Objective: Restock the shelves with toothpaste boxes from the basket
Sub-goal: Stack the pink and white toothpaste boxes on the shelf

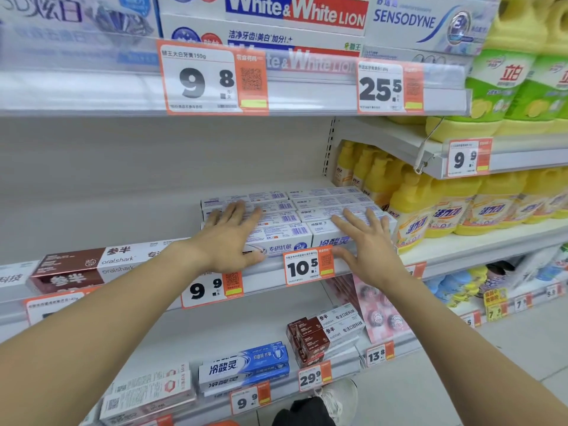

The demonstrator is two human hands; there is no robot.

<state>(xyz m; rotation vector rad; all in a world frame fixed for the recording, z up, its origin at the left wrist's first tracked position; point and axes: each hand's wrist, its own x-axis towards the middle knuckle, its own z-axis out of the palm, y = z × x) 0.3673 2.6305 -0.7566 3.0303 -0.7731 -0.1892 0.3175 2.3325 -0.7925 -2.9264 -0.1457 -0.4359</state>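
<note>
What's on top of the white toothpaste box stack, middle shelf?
Both hands lie flat on the white toothpaste boxes: left hand, right hand. The box tops under the palms are covered.

Both hands flat on white toothpaste boxes (pixel 295 210) at frame centre: left hand (pixel 229 238), right hand (pixel 368 244), fingers spread. Shelf (pixel 138 284) mid-frame. Yellow bottles (pixel 455 207) right. Price tag (pixel 307 265) between the hands.

1. Toothpaste boxes (pixel 295 216): white with blue print and barcodes.
2. Price tags (pixel 307 267): white, black numerals, orange side panel.
3. Oralshark boxes (pixel 76 265): brown and white.
4. Detergent bottles (pixel 430 207): yellow.
5. Shelf (pixel 92 186): pale grey.
</note>
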